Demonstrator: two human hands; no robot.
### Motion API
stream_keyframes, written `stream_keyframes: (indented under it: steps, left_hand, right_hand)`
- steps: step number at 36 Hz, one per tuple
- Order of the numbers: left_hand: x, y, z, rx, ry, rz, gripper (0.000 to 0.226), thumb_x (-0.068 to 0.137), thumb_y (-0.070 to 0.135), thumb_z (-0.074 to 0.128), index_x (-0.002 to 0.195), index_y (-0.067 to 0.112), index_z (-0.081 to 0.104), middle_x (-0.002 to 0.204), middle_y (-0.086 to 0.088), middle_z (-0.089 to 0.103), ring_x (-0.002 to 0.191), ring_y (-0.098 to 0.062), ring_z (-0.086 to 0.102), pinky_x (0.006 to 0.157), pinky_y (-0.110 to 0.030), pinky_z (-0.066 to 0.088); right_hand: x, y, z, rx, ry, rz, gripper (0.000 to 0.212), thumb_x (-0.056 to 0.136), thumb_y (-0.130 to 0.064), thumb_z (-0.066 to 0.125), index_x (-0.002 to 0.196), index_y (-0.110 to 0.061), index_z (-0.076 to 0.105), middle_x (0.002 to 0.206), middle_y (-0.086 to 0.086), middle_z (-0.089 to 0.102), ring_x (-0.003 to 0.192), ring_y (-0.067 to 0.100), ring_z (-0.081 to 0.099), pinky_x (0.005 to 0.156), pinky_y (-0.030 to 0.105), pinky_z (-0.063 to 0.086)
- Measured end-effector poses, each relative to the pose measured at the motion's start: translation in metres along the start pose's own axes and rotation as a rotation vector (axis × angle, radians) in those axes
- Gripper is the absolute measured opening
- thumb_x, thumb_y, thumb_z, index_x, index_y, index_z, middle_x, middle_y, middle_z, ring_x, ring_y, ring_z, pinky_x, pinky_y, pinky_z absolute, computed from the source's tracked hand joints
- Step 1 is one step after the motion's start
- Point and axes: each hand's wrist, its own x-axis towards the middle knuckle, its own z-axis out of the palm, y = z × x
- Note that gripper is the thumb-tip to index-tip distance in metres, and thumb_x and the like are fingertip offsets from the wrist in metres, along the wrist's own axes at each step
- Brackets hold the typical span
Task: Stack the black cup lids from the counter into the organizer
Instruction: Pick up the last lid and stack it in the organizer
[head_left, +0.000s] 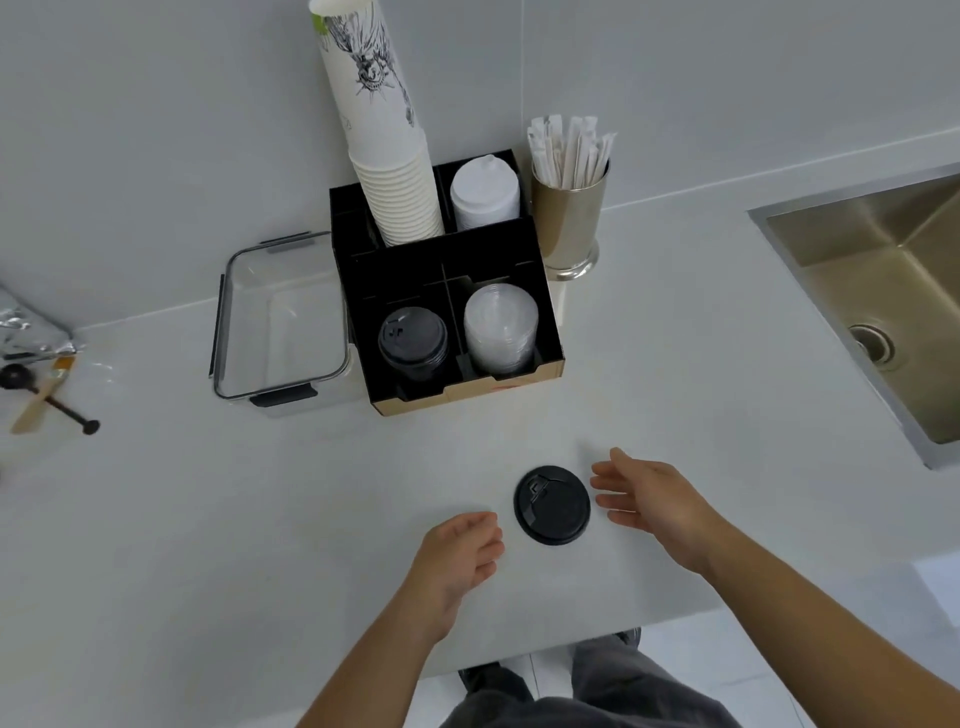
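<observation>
One black cup lid (552, 505) lies flat on the white counter near the front edge. My left hand (460, 553) hovers just to its left, fingers curled loosely, holding nothing. My right hand (641, 496) is just to its right, fingers spread and pointing at the lid without touching it. Further back stands the black organizer (550, 306). Its front left compartment holds a stack of black lids (413, 340).
The organizer also holds clear lids (501, 327), white lids (484, 193) and a tall stack of paper cups (387, 150). A clear glass container (280, 317) sits to its left, a metal cup of wrapped straws (569, 208) to its right. A sink (883, 291) lies at far right.
</observation>
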Motion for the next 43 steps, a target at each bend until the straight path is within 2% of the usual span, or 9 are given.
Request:
stream_keyframes:
  steps: [10, 13, 16, 22, 26, 31, 35, 40, 43]
  left_hand:
    - [0.010, -0.011, 0.015, -0.034, 0.031, 0.001, 0.010, 0.091, 0.019, 0.064, 0.101, 0.017, 0.065, 0.100, -0.005, 0.069, 0.095, -0.016, 0.067, 0.094, -0.029, 0.051]
    - [0.010, -0.011, 0.019, 0.010, 0.005, 0.013, 0.005, 0.087, 0.019, 0.064, 0.082, 0.020, 0.065, 0.092, -0.005, 0.062, 0.088, -0.018, 0.058, 0.092, -0.028, 0.048]
    - [0.011, -0.010, 0.020, 0.039, -0.017, 0.030, 0.003, 0.081, 0.020, 0.063, 0.081, 0.019, 0.060, 0.091, -0.005, 0.054, 0.087, -0.016, 0.050, 0.088, -0.025, 0.048]
    - [0.014, -0.010, 0.021, 0.030, 0.003, 0.030, 0.009, 0.087, 0.020, 0.061, 0.088, 0.017, 0.070, 0.095, -0.005, 0.068, 0.092, -0.016, 0.062, 0.090, -0.025, 0.053]
    - [0.016, -0.011, 0.021, 0.031, 0.020, 0.021, 0.004, 0.084, 0.022, 0.061, 0.088, 0.020, 0.063, 0.090, -0.004, 0.058, 0.085, -0.014, 0.054, 0.088, -0.023, 0.053]
    - [0.015, -0.008, 0.022, -0.017, 0.061, 0.030, 0.011, 0.088, 0.009, 0.062, 0.081, 0.017, 0.067, 0.089, -0.006, 0.062, 0.086, -0.017, 0.058, 0.087, -0.025, 0.053]
    - [0.010, -0.005, 0.022, -0.032, 0.098, 0.071, 0.014, 0.086, 0.005, 0.066, 0.092, 0.016, 0.072, 0.091, -0.005, 0.071, 0.086, -0.017, 0.064, 0.088, -0.028, 0.054]
    - [0.007, 0.000, 0.016, -0.009, 0.125, 0.126, 0.017, 0.083, 0.002, 0.070, 0.087, 0.018, 0.070, 0.081, -0.004, 0.070, 0.076, -0.019, 0.058, 0.082, -0.033, 0.052]
    - [0.005, 0.003, 0.013, 0.031, 0.143, 0.155, 0.019, 0.081, 0.006, 0.072, 0.093, 0.020, 0.070, 0.090, -0.001, 0.074, 0.076, -0.014, 0.064, 0.080, -0.030, 0.052]
  right_hand:
    - [0.009, 0.007, 0.006, -0.030, -0.017, 0.010, 0.030, 0.097, -0.035, 0.052, 0.102, -0.011, 0.069, 0.107, 0.010, 0.071, 0.101, 0.024, 0.068, 0.094, 0.036, 0.054]
    - [0.010, 0.007, 0.008, -0.050, -0.014, -0.001, 0.027, 0.097, -0.033, 0.052, 0.096, -0.012, 0.070, 0.105, 0.011, 0.072, 0.100, 0.025, 0.069, 0.092, 0.035, 0.055]
    - [0.010, 0.007, 0.011, -0.086, -0.024, 0.000, 0.026, 0.097, -0.032, 0.053, 0.092, -0.013, 0.070, 0.103, 0.010, 0.072, 0.099, 0.024, 0.069, 0.093, 0.036, 0.055]
    - [0.009, 0.004, 0.017, -0.144, -0.045, 0.017, 0.039, 0.090, -0.020, 0.056, 0.103, 0.017, 0.059, 0.081, 0.011, 0.058, 0.077, 0.021, 0.052, 0.102, 0.053, 0.047]
    - [0.010, 0.007, 0.022, -0.194, -0.039, 0.016, 0.028, 0.088, -0.016, 0.058, 0.093, 0.010, 0.068, 0.076, 0.009, 0.060, 0.074, 0.020, 0.052, 0.100, 0.055, 0.047]
    - [0.011, 0.009, 0.026, -0.243, -0.038, -0.065, 0.010, 0.085, -0.012, 0.066, 0.080, -0.015, 0.074, 0.076, 0.005, 0.067, 0.070, 0.019, 0.058, 0.084, 0.039, 0.054]
    - [0.011, 0.008, 0.028, -0.251, -0.021, -0.096, 0.003, 0.081, -0.011, 0.071, 0.083, -0.013, 0.072, 0.078, 0.008, 0.069, 0.067, 0.020, 0.059, 0.073, 0.035, 0.052]
    - [0.010, 0.004, 0.030, -0.256, -0.013, -0.122, 0.010, 0.078, -0.008, 0.074, 0.086, -0.006, 0.069, 0.078, 0.011, 0.069, 0.066, 0.022, 0.061, 0.076, 0.040, 0.056]
    - [0.010, 0.000, 0.031, -0.243, -0.013, -0.144, 0.010, 0.078, -0.007, 0.074, 0.086, -0.006, 0.068, 0.078, 0.010, 0.069, 0.067, 0.022, 0.060, 0.072, 0.037, 0.054]
